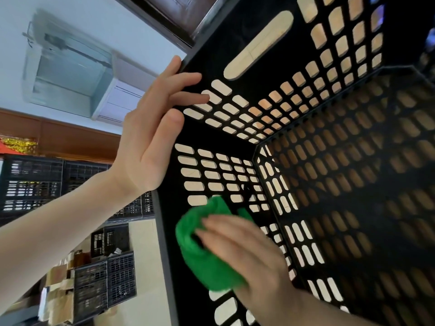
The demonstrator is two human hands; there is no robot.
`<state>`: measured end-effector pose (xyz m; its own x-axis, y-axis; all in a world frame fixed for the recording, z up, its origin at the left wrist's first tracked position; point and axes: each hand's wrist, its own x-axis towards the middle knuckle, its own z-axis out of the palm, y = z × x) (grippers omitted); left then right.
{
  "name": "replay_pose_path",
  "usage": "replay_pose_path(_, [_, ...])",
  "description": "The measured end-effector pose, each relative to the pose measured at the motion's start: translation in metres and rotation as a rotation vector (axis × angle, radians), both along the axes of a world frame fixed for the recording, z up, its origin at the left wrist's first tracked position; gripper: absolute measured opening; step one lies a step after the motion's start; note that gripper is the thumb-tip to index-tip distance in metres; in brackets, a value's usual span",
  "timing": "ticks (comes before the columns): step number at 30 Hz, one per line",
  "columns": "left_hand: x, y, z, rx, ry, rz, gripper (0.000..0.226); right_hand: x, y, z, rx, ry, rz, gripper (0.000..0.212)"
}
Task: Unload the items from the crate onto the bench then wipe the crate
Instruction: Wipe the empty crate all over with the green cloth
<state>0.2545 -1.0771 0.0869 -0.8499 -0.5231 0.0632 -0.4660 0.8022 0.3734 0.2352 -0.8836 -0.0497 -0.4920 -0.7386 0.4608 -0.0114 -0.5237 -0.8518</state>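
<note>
Head view: unloading looks done; we are wiping the empty black crate, right hand pressing a green cloth flat, left hand bracing its rim, fingers straight.

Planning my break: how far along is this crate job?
Unloading looks done: the crate is empty inside. Wiping is underway: the right hand presses a green cloth against an inner wall while the left hand steadies the rim. The other walls and floor may remain.
</note>
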Motion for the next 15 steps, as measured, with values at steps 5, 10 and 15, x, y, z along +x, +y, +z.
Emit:
replay_pose_path(5, [-0.004, 0.002, 0.0, -0.018, -0.014, 0.0, 0.045, -0.019, -0.073, 0.005, 0.122, -0.009, -0.054, 0.051])
replay_pose_path(10, [-0.005, 0.003, 0.001, -0.021, -0.023, 0.008, 0.047, -0.042, -0.113, -0.014, 0.446, -0.027, -0.035, 0.054])
replay_pose_path(15, [-0.004, 0.002, 0.0, -0.015, -0.013, 0.02, 0.046, -0.027, -0.051, -0.033, 0.361, 0.072, 0.029, 0.045])
